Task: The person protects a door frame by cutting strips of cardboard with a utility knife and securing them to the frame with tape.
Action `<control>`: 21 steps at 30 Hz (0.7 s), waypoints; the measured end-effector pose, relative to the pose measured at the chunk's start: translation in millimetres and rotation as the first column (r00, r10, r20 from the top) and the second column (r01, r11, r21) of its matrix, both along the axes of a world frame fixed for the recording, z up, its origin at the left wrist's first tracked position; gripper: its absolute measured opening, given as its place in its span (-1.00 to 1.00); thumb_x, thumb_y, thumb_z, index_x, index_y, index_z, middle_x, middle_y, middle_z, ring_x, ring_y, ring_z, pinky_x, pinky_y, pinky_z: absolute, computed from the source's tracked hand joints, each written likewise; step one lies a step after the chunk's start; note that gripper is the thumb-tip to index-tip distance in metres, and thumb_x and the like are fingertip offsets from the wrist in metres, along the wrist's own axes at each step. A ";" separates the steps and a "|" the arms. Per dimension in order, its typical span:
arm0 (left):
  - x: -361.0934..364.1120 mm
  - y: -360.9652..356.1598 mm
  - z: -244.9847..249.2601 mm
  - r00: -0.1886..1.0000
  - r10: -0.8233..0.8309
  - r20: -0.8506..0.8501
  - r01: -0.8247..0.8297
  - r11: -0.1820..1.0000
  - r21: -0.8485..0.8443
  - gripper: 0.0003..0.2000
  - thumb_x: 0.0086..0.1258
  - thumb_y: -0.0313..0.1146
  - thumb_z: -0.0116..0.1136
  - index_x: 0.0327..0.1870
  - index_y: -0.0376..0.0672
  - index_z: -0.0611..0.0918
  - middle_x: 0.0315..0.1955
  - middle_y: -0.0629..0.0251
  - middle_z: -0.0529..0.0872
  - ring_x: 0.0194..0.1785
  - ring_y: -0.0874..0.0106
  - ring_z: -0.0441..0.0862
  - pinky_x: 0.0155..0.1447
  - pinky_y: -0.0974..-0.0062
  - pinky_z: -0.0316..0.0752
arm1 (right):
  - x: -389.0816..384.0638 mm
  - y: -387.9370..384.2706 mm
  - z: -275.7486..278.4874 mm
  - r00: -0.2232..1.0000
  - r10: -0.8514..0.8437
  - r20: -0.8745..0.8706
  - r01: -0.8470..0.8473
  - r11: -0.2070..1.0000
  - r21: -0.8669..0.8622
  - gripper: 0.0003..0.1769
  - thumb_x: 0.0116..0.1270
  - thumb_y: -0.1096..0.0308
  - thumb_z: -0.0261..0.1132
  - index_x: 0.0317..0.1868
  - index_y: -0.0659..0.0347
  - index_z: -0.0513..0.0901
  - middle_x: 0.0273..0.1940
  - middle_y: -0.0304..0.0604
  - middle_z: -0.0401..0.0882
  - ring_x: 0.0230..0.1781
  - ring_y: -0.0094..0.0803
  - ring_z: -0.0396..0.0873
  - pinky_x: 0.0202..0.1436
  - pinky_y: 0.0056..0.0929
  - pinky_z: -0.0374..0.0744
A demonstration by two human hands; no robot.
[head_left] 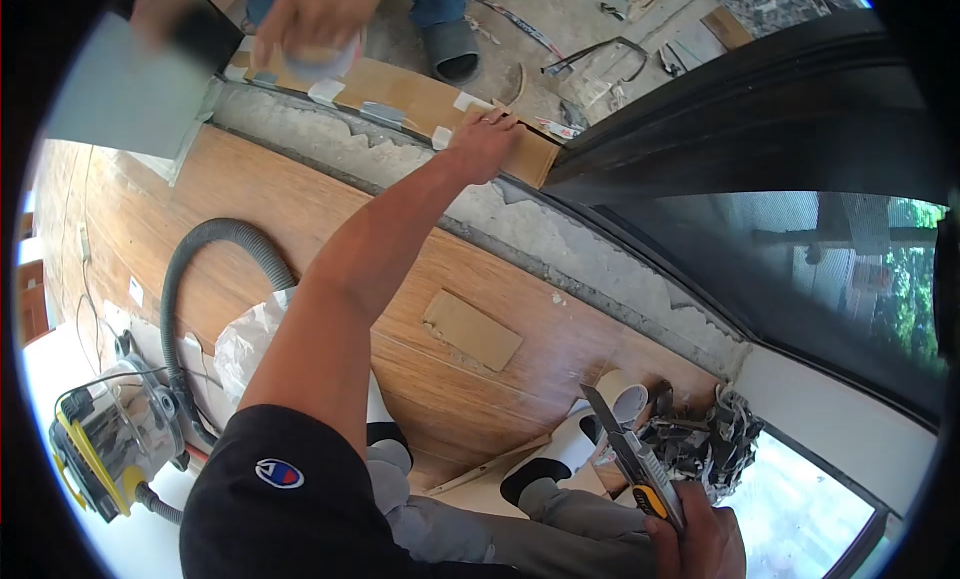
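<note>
My left hand [485, 145] reaches forward and presses down on the end of a long brown cardboard strip [400, 111], its fingers laid over the surface. Pieces of pale tape [383, 114] hold the strip along the door track. My right hand [697, 536], low at the right, grips a utility knife [640, 461] with a yellow and black handle. The knife's blade end points up and away from me. Below my left arm, a small loose piece of cardboard [472, 329] lies on the wood floor.
Across the threshold a co-worker's blurred hand [325, 19] is over a tape roll [325, 59]. A dark door frame [700, 129] stands at right. A tape roll [622, 397] and crumpled dark scraps [710, 434] are near my feet. A vacuum [110, 434] and hose [178, 279] sit left.
</note>
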State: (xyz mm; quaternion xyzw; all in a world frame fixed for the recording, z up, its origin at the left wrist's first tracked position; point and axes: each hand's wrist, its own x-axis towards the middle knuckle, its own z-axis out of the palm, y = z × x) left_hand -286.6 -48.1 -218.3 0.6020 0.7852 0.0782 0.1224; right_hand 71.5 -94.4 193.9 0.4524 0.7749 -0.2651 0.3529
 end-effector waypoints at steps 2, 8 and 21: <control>0.2 1.5 -1.9 1.000 0.000 0.008 0.000 1.000 -0.021 -0.43 0.35 -0.48 0.18 0.43 -0.08 0.41 0.46 0.26 0.41 0.60 0.24 0.19 0.61 0.19 0.08 | 0.0 -1.4 0.3 1.000 -0.003 0.024 0.003 1.000 0.010 -0.51 0.36 0.37 0.16 0.31 0.11 0.49 -0.16 0.30 0.66 -0.21 0.26 0.62 -0.17 0.13 0.54; -0.8 6.7 -17.5 1.000 0.027 0.009 -0.027 1.000 -0.011 -0.33 0.27 -0.49 0.28 0.46 -0.08 0.37 0.45 0.22 0.41 0.59 0.18 0.22 0.59 0.18 0.11 | -8.0 0.8 2.4 0.988 -0.054 0.145 0.062 0.997 -0.054 -0.48 0.35 0.35 0.19 0.33 0.10 0.49 -0.09 0.30 0.66 -0.17 0.28 0.61 -0.14 0.13 0.54; -7.0 14.1 -16.5 0.999 -0.019 0.026 0.020 0.999 -0.042 -0.07 0.06 -0.42 0.53 0.53 -0.04 0.28 0.50 0.26 0.35 0.62 0.16 0.15 0.58 0.16 0.14 | -3.8 3.9 -1.9 1.000 -0.017 0.021 0.018 0.999 -0.027 -0.51 0.33 0.36 0.19 0.28 0.13 0.50 -0.30 0.31 0.66 -0.34 0.30 0.64 -0.29 0.11 0.56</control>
